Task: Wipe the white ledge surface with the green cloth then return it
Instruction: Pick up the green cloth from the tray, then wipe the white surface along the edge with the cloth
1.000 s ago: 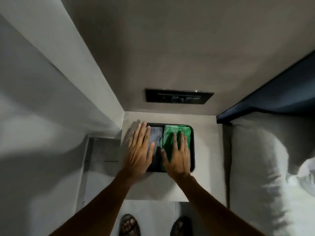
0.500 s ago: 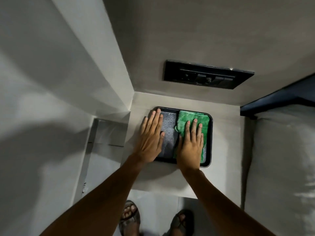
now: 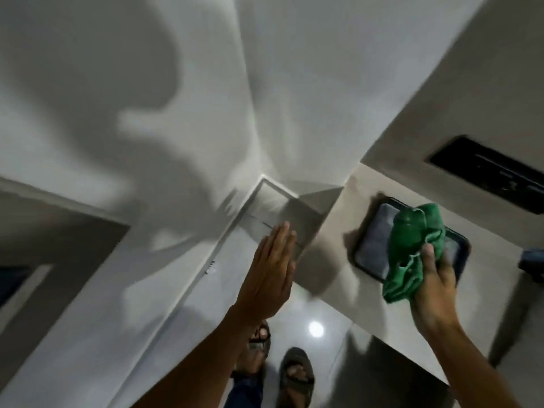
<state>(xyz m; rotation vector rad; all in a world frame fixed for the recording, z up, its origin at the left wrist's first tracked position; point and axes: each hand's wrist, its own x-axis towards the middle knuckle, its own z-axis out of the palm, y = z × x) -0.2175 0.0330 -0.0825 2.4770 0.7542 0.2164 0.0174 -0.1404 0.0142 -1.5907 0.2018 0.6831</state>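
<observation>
My right hand (image 3: 435, 278) grips the bunched green cloth (image 3: 412, 248) and holds it lifted above the black tray (image 3: 360, 257). A grey cloth (image 3: 379, 234) still lies in the tray, which rests on the beige side-table top (image 3: 338, 231). My left hand (image 3: 270, 266) is flat with fingers together and empty, hovering left of the table over the low white ledge (image 3: 182, 290) that runs along the wall. The view is tilted and blurred.
A black switch panel (image 3: 494, 172) is set in the wall behind the table. White walls meet in a corner (image 3: 259, 172) above the ledge. My sandalled feet (image 3: 282, 366) stand on the glossy floor below. A dark object (image 3: 532, 263) sits at the right edge.
My right hand has closed on the green cloth and lifted it out of the tray. My left hand left the grey cloth and moved left. The view swung left and tilted.
</observation>
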